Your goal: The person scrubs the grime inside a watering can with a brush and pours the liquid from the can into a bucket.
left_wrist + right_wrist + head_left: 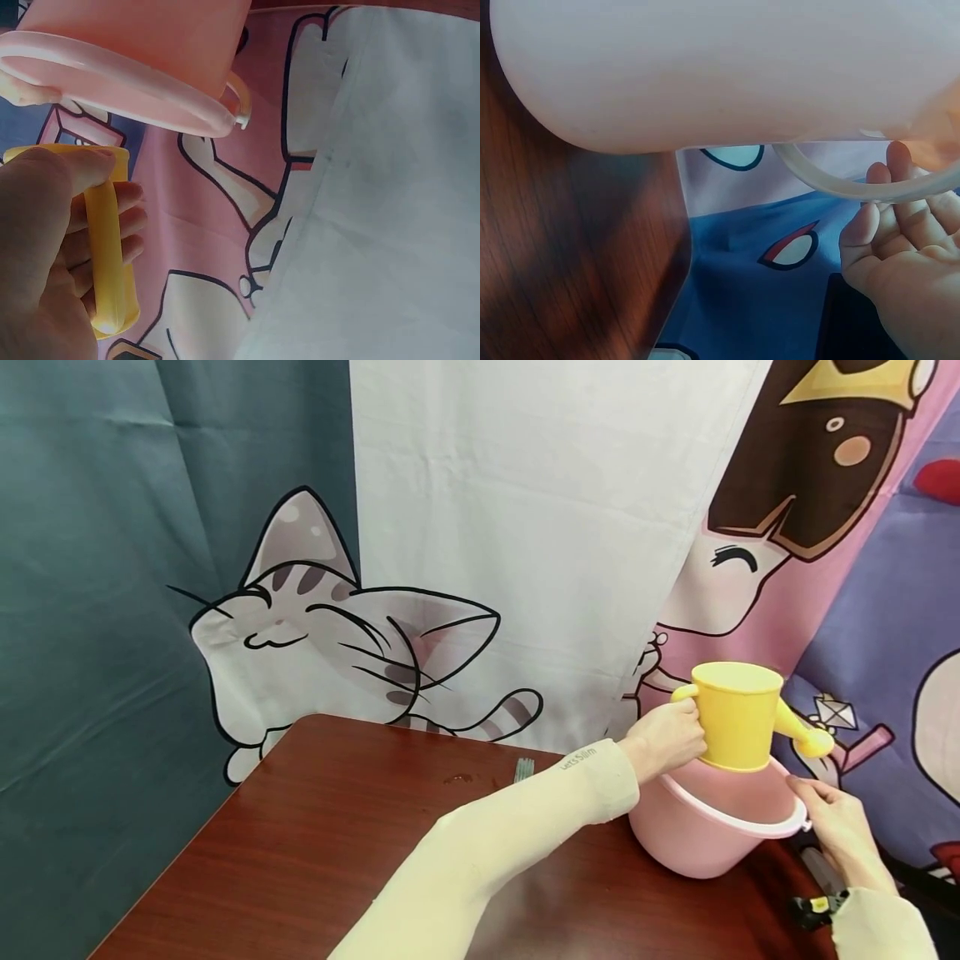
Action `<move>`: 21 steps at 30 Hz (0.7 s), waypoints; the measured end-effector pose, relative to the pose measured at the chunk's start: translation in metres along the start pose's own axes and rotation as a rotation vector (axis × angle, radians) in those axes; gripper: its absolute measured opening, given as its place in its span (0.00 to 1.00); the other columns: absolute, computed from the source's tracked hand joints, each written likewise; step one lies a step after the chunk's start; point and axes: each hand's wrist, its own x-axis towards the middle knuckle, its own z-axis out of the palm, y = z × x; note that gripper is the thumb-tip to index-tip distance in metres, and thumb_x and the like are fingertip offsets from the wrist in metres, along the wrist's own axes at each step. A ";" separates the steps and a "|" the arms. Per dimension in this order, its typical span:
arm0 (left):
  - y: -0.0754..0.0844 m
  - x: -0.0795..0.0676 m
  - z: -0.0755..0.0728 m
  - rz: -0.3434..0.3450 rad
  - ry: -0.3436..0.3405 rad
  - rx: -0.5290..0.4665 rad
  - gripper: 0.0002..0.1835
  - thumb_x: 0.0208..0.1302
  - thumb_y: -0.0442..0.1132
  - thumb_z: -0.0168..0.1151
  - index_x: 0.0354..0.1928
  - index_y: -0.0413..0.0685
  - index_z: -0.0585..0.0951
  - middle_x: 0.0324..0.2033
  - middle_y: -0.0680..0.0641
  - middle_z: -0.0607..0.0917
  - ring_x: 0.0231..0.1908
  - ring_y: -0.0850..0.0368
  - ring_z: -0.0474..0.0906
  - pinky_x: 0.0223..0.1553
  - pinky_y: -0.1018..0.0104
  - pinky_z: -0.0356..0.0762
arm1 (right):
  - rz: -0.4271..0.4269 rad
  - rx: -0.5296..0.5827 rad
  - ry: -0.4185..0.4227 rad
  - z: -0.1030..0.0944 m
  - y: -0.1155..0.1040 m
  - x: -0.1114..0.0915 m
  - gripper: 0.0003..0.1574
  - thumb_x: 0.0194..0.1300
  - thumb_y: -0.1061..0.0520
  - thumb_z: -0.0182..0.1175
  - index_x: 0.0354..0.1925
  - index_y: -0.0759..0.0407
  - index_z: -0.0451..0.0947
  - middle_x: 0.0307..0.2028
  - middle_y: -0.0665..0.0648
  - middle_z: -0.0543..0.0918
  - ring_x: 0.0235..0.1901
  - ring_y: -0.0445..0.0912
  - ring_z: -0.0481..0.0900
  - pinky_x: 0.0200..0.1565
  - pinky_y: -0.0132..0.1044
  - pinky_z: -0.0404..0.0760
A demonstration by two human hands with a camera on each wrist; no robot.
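Note:
My left hand (pixel 667 739) grips the handle of a yellow watering can (pixel 738 718), fingers wrapped round it in the left wrist view. Upright, the can overlaps the mouth of a pink bucket (pixel 690 839), its spout pointing right. The bucket stands tilted near the table's right side. At the bucket's right rim, my right hand (pixel 836 822) holds on by its fingers. In the right wrist view, those fingers (pixel 866 223) curl about the bucket's pale curved handle (pixel 825 180). What the can contains is hidden.
The reddish-brown table (pixel 360 827) ends close to the curtains behind it. A small pale ribbed object (pixel 524 768) lies near the back edge, with a wet-looking patch (pixel 459 778) to its left. Printed cartoon curtains (pixel 525 527) hang behind the table and along its right.

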 end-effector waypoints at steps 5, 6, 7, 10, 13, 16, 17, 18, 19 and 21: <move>-0.005 -0.007 0.004 -0.062 -0.046 -0.207 0.16 0.63 0.38 0.44 0.35 0.71 0.78 0.37 0.65 0.79 0.39 0.62 0.67 0.47 0.68 0.53 | 0.006 0.041 -0.010 0.000 0.000 -0.001 0.30 0.60 0.41 0.52 0.49 0.62 0.73 0.29 0.31 0.74 0.29 0.26 0.70 0.27 0.23 0.71; -0.006 -0.009 0.005 -0.079 -0.055 -0.254 0.14 0.62 0.39 0.45 0.35 0.70 0.78 0.36 0.65 0.79 0.39 0.63 0.67 0.47 0.68 0.53 | 0.006 0.052 -0.012 0.000 0.000 -0.001 0.29 0.60 0.41 0.52 0.49 0.61 0.74 0.29 0.31 0.74 0.29 0.26 0.70 0.27 0.23 0.71; -0.007 -0.011 0.006 -0.094 -0.070 -0.300 0.13 0.61 0.41 0.46 0.35 0.69 0.78 0.36 0.64 0.78 0.39 0.63 0.67 0.46 0.69 0.54 | 0.006 0.067 -0.013 0.001 0.000 -0.002 0.27 0.60 0.42 0.52 0.48 0.60 0.74 0.29 0.32 0.74 0.29 0.27 0.71 0.27 0.23 0.71; -0.009 -0.016 0.011 -0.143 -0.094 -0.394 0.09 0.60 0.45 0.47 0.35 0.66 0.77 0.35 0.62 0.78 0.38 0.63 0.68 0.44 0.70 0.56 | 0.012 0.119 -0.008 0.002 0.001 -0.001 0.20 0.60 0.43 0.53 0.44 0.53 0.77 0.28 0.34 0.76 0.28 0.28 0.72 0.27 0.23 0.72; -0.010 -0.022 0.018 -0.185 -0.095 -0.451 0.09 0.61 0.49 0.46 0.31 0.64 0.77 0.32 0.61 0.78 0.37 0.62 0.69 0.42 0.69 0.58 | 0.006 0.165 -0.008 0.003 0.002 0.001 0.14 0.60 0.45 0.53 0.41 0.49 0.78 0.27 0.36 0.78 0.28 0.29 0.73 0.27 0.23 0.72; -0.009 -0.029 0.026 -0.233 -0.092 -0.537 0.12 0.62 0.53 0.45 0.26 0.62 0.75 0.29 0.60 0.77 0.37 0.62 0.70 0.42 0.66 0.58 | 0.000 0.185 -0.007 0.002 0.002 0.002 0.12 0.60 0.46 0.54 0.40 0.46 0.78 0.27 0.37 0.78 0.27 0.29 0.73 0.27 0.23 0.72; -0.009 -0.031 0.028 -0.254 -0.088 -0.582 0.13 0.62 0.53 0.44 0.24 0.61 0.74 0.27 0.60 0.77 0.36 0.62 0.70 0.43 0.65 0.57 | -0.004 0.190 -0.013 0.002 0.002 0.002 0.11 0.61 0.47 0.54 0.40 0.47 0.78 0.27 0.37 0.78 0.27 0.29 0.74 0.27 0.23 0.72; -0.008 -0.034 0.030 -0.278 -0.087 -0.640 0.14 0.61 0.54 0.45 0.22 0.61 0.74 0.25 0.60 0.77 0.34 0.63 0.71 0.44 0.65 0.57 | -0.004 0.189 -0.013 0.002 0.002 0.002 0.11 0.60 0.47 0.54 0.40 0.46 0.78 0.27 0.37 0.78 0.27 0.29 0.74 0.27 0.23 0.72; -0.008 -0.036 0.032 -0.304 -0.082 -0.706 0.16 0.61 0.54 0.45 0.20 0.60 0.73 0.22 0.60 0.76 0.32 0.63 0.71 0.44 0.64 0.56 | -0.003 0.189 -0.014 0.001 0.002 0.001 0.11 0.60 0.47 0.54 0.39 0.46 0.78 0.27 0.37 0.78 0.27 0.29 0.74 0.27 0.23 0.72; -0.007 -0.042 0.036 -0.356 -0.080 -0.861 0.18 0.62 0.53 0.45 0.17 0.58 0.72 0.17 0.60 0.74 0.28 0.64 0.70 0.44 0.64 0.55 | -0.002 0.199 -0.017 0.001 0.002 0.001 0.10 0.60 0.47 0.54 0.39 0.45 0.78 0.26 0.38 0.79 0.26 0.30 0.74 0.26 0.23 0.72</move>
